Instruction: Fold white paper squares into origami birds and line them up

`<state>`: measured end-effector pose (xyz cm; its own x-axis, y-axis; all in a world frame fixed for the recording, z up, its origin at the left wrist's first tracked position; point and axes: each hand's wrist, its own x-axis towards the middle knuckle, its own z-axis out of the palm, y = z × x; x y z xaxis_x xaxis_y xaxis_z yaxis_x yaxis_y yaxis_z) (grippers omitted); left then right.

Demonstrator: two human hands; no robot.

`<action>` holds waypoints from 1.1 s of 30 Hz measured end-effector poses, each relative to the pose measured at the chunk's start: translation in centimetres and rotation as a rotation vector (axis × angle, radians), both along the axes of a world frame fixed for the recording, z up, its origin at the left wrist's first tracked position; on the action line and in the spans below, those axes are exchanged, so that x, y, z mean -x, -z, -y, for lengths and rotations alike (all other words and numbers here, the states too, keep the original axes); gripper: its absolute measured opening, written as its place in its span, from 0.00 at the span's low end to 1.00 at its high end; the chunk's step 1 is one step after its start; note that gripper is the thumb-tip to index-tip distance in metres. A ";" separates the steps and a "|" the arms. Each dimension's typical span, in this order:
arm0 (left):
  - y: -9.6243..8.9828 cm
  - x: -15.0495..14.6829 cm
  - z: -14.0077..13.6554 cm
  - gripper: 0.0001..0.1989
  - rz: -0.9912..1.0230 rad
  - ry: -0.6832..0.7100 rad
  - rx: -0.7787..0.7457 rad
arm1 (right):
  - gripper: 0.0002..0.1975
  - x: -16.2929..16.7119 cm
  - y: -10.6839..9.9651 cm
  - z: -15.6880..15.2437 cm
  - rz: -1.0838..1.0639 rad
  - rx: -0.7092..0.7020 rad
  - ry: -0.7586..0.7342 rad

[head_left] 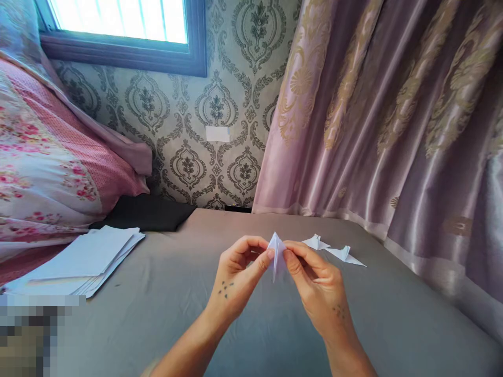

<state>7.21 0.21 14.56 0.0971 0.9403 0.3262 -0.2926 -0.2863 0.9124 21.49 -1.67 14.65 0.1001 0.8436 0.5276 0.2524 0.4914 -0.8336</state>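
Two bare hands meet over a grey sheet (176,330), pinching a small piece of folded white paper (276,254) between them. The left hand (234,280) has its thumb and forefinger closed on the paper's left edge, the other fingers curled in behind; the right hand (320,283) grips the right edge in much the same way, thumb toward the camera and its remaining fingers bent. Neither hand has hold of anything else

The paper sits directly between the fingertips, straight ahead of the wearer, with neither hand nearer to it than the other. Its long axis runs almost upright in the view, square across the line joining the two hands, with a peak at the top and a narrow point hanging below the thumbs. A crease runs down its middle; how far it leans toward or away from the camera, or clears the sheet, cannot be told

Beyond the right hand, and nearer to it than to the left, lie two finished-looking paper shapes, the closer one (316,242) just beside the farther-right one (345,254); whether their tips touch is unclear. A loose stack of white paper (86,256) lies well apart on the left hand's side, in front of a flat black item (147,212). Behind stand a patterned wall (183,123), a window (121,21) and a purple curtain (361,120)
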 end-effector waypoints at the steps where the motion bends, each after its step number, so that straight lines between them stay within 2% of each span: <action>1: 0.0 0.0 0.0 0.10 -0.010 0.007 -0.004 | 0.09 -0.1 0.0 0.0 0.002 0.005 -0.016; 4: 0.2 0.0 -0.1 0.09 -0.048 0.005 -0.051 | 0.09 -0.1 -0.2 0.1 0.003 0.026 -0.080; 8: 0.4 0.1 -0.3 0.07 -0.115 -0.126 -0.186 | 0.10 0.0 -0.5 0.2 0.011 0.043 -0.131; 10: 0.4 0.1 -0.3 0.05 -0.110 -0.121 -0.201 | 0.10 0.0 -0.5 0.2 0.015 0.045 -0.137; 15: 0.3 0.0 -0.1 0.03 -0.036 -0.007 -0.172 | 0.08 0.1 -0.2 0.0 -0.050 -0.008 -0.082; 19: 0.2 -0.1 0.0 0.04 -0.001 0.007 -0.142 | 0.06 0.2 -0.1 -0.2 -0.099 -0.048 -0.058; 23: 0.2 -0.1 0.0 0.06 0.007 0.009 -0.108 | 0.04 -0.4 0.2 -0.5 -0.057 -0.100 -0.052; 33: -0.2 -0.1 0.3 0.06 0.058 0.055 -0.033 | 0.04 -0.2 0.0 -0.2 -0.042 -0.039 -0.067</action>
